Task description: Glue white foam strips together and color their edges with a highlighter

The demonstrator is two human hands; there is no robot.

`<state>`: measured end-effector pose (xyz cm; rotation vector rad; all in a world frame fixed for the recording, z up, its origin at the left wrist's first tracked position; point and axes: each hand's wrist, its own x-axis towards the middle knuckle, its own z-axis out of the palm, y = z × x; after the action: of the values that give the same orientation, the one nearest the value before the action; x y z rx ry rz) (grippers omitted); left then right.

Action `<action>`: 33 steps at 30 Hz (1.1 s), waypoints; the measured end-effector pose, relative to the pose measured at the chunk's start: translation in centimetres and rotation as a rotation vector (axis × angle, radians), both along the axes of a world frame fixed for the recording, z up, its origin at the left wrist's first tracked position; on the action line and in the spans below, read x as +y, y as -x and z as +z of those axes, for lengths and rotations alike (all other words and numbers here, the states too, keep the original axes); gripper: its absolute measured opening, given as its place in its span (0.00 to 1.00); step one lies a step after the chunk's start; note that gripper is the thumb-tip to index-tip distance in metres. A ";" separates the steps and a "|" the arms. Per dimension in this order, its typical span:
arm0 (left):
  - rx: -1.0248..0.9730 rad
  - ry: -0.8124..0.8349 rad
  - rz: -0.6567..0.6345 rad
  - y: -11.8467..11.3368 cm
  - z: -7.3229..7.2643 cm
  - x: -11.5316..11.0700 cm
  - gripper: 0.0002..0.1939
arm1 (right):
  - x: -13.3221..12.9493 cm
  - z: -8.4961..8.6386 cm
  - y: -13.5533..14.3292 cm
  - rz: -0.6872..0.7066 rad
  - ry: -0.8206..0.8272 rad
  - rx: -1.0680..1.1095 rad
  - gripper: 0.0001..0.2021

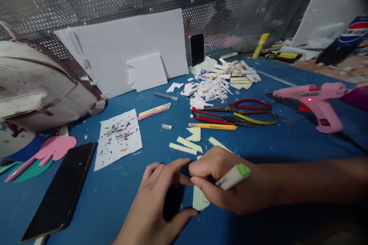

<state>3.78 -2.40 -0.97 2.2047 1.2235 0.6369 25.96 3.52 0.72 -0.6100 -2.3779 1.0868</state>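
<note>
With my right grip [238, 195] clamped on the green-ended marker [230, 178] and my left grip [152, 195] spread apart beside the pale-green piece [199, 198] on the bench [109, 195], I judged light strokes and a braced edge best.

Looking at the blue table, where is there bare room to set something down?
Two mostly bare patches: one between the flat phone and the left hand, another bordered by the scissors, glue gun and right forearm. It is crowded at the back, around the white scraps.

A craft workspace, shown by glue gun [314, 101] and scissors [244, 111].
</note>
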 end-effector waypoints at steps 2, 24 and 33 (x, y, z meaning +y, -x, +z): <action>0.009 -0.012 0.008 0.1 -0.1 0.0 0.45 | 0.0 0.0 0.0 -0.010 -0.006 0.003 0.15; 0.024 -0.042 -0.023 0.1 -0.1 0.1 0.46 | -0.5 -0.4 0.4 0.013 -0.100 -0.053 0.11; 0.086 -0.157 -0.006 0.3 1.6 0.6 0.43 | 0.5 3.4 -2.4 0.007 0.009 -0.133 0.09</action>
<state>3.44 -1.83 0.63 2.3859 1.2473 0.6622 28.31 4.01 4.11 -0.6975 -2.4905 1.0918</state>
